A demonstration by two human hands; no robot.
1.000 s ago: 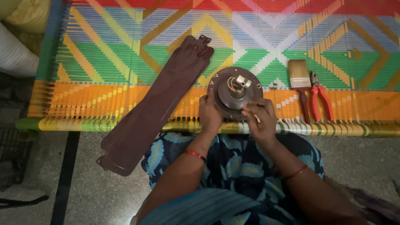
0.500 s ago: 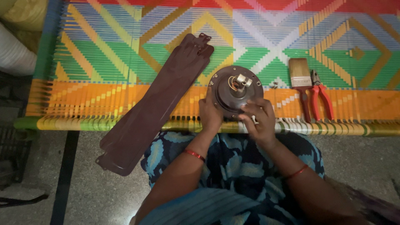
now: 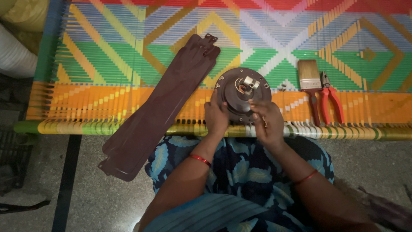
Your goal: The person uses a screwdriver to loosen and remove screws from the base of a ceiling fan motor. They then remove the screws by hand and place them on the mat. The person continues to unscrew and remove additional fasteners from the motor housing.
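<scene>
Fan motor (image 3: 243, 93) sits at near edge of woven cot (image 3: 128, 64), blades off. Left hand (image 3: 216, 117) clamped on its left rim; right hand (image 3: 267, 121) fingers closed on near-right rim. Detached blade (image 3: 161, 105) lies left; brush (image 3: 310, 77), pliers (image 3: 331, 96) right, untouched.

no packages, labels, signs, screens
</scene>
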